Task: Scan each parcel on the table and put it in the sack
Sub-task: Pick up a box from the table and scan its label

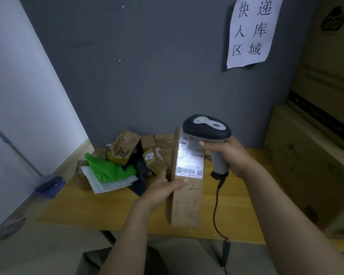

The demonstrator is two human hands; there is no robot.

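Far left on the floor lay a broom head [50,181], not part of the job. At the back-left of the bench [99,211] you had the pile of parcels [125,153] waiting: brown paper packs, a green bag [107,169] and white mailers heaped together and touching.

Your left hand [165,187] sat just right of that pile, clamped on the long box [188,207]. The thumb lay across the front face and the other fingers wrapped round its left edge, partly hidden. The box's long axis ran away from you and upward, with a slight tilt. Its near end was low at the bench front, resting or lifted couldn't be told, and its far end was up by the scanner. Its label [189,155] sat on the upper half, facing you and lit white.

The scanner [207,128] hung just above and right of the label, head aimed down at it, very close; contact couldn't be told. Your right hand [228,153] had its fingers curled tight round the grey handle, forefinger at the trigger. The cable [215,211] dropped from the handle past the bench front. Stacked cartons [310,165] filled the far right.

Judgement: 1 parcel was mid-scan and many were left. No sack was in view, so which way the box had to go couldn't be told. The left hand alone held the box, so it would likely make the drop.
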